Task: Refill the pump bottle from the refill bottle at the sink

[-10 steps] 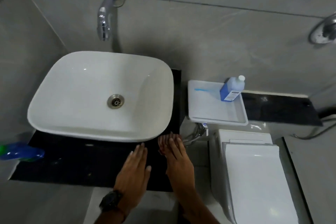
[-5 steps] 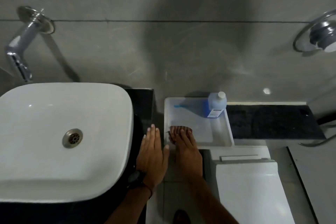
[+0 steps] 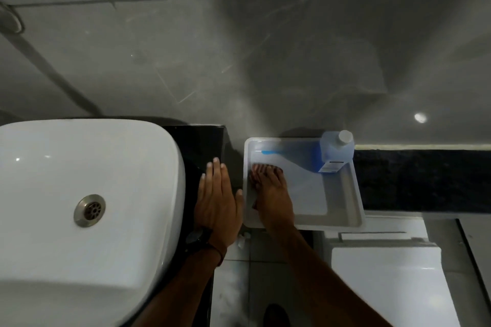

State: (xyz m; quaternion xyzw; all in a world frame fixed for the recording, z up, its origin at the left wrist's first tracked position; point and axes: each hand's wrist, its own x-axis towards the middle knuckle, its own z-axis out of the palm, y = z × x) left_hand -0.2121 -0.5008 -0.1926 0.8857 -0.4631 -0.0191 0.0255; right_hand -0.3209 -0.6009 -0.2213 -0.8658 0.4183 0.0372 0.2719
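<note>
A clear refill bottle [image 3: 336, 152] with blue liquid and a white cap stands upright in the far right corner of a white tray [image 3: 342, 216]. My right hand [image 3: 271, 191] reaches over the tray's left part, fingers stretched out, holding nothing, well left of the bottle. My left hand [image 3: 216, 194] lies flat with fingers apart over the black counter [image 3: 198, 141], beside the white sink [image 3: 87, 210]. No pump bottle is in view.
A thin blue item [image 3: 273, 152] lies at the tray's far edge. A dark ledge [image 3: 422, 180] runs right of the tray. A white toilet cistern and lid [image 3: 385, 273] sit below it. The grey tiled wall [image 3: 239, 61] rises behind.
The view has swung right, and the tap has left the frame. Both hands have moved right and forward; my right hand now reaches over the tray.
</note>
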